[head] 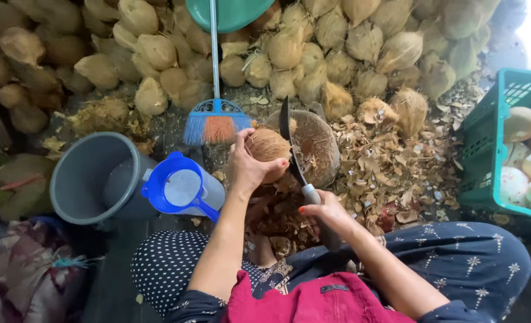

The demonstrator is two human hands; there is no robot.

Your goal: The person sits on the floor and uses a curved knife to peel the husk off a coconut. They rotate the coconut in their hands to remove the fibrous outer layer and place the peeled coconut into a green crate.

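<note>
Dark floor [116,287] — husk litter [385,161], daylight at upper right.

We count one husked coconut [267,145] held up in front, one long knife [295,157], and two hands: the left [248,167] and the right [324,210]. We see one grey bucket [89,179], one blue jug [181,188], one broom [216,119] with blue and orange bristles, one green basin [229,13] at the top edge, and one round block [313,146]. One green crate [486,149] stands at the right; in it we count four peeled coconuts [522,124] in view, some cut off by the edge. The unhusked coconuts [158,51] piled behind are too many for us to count, several dozen at least.
</note>
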